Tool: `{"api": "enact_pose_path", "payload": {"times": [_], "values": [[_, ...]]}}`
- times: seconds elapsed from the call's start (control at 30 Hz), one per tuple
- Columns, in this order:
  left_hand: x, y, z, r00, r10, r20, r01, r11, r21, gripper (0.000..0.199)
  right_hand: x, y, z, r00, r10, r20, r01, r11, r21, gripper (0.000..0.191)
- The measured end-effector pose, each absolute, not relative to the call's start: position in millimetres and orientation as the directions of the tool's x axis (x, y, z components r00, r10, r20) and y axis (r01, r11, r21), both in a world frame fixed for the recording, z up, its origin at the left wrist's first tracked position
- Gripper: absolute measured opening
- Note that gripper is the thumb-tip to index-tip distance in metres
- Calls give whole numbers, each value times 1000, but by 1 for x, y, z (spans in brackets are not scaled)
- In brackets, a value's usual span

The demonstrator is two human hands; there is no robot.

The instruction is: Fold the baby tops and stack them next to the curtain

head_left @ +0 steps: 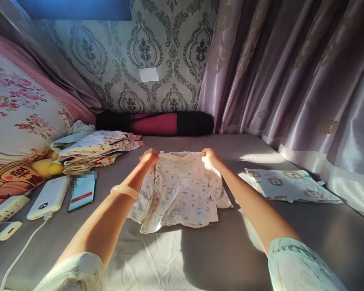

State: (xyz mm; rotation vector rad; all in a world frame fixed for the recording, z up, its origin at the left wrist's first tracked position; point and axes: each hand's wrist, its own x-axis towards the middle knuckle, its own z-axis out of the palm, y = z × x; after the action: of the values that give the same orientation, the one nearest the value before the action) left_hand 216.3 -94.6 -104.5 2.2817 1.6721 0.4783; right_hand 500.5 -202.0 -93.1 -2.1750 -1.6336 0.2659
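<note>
A small cream long-sleeved shirt [182,190] with a fine printed pattern is spread out in front of me, its collar at the far end and its hem toward me. My left hand [149,157] is closed on the shirt's left shoulder. At the opposite shoulder, my right hand [210,157] pinches the fabric the same way. Both sleeves hang down at the sides, and the left one is partly covered by my forearm. A pale bangle [124,191] circles my left wrist area.
Several folded clothes [94,147] are piled at the left. A folded printed garment [291,185] lies at the right. Near my left arm are a phone [84,192], a white power bank [48,198] with a cable [24,246], and a power strip [6,210]. A black-and-pink roll [154,123] lies against the wall.
</note>
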Motion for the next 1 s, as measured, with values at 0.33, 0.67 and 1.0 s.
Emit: {"api": "enact_pose_path", "payload": {"times": [0.33,0.67,1.0], "values": [[230,-104,-146,221,964,146,946,-248,209,41,497,-190,-135,236,958,163,963,-208,-170,34],[211,-44,-143,531,839,117,846,-534,-12,43,528,-142,-141,65,991,113,994,-55,-91,33],[224,-18,-143,524,851,27,852,-524,-4,44,538,-124,-140,121,992,45,990,-117,-84,34]]}}
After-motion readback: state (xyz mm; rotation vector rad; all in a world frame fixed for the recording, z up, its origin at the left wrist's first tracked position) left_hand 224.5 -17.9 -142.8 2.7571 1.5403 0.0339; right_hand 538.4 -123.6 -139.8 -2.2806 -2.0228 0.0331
